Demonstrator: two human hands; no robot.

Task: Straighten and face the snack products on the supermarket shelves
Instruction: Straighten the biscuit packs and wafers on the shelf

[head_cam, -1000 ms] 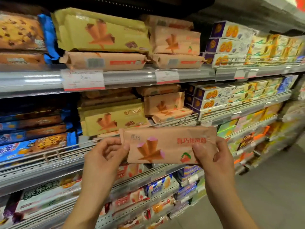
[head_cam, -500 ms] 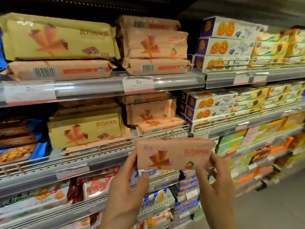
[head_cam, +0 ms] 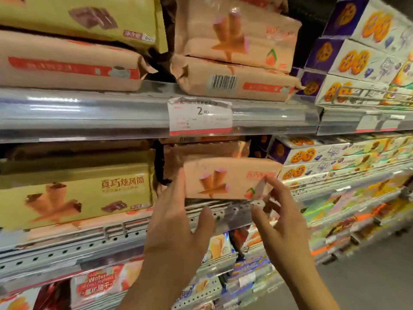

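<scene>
Supermarket shelves fill the head view, a grey metal shelf edge (head_cam: 156, 115) crossing at twelve o'clock with a price tag (head_cam: 200, 116) clipped on. Below it, a pink wafer pack (head_cam: 230, 179) sits at the front of the middle shelf, long axis level, printed face outward, a dark gap at its nine o'clock before the yellow pack (head_cam: 76, 193). Left hand (head_cam: 176, 222) touches its left end, fingers straight. Right hand (head_cam: 281, 222) hovers at its right corner, fingers loose, gripping nothing.

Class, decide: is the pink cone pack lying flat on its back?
No. The pink cone pack stands on its long edge, printed face outward.
</scene>
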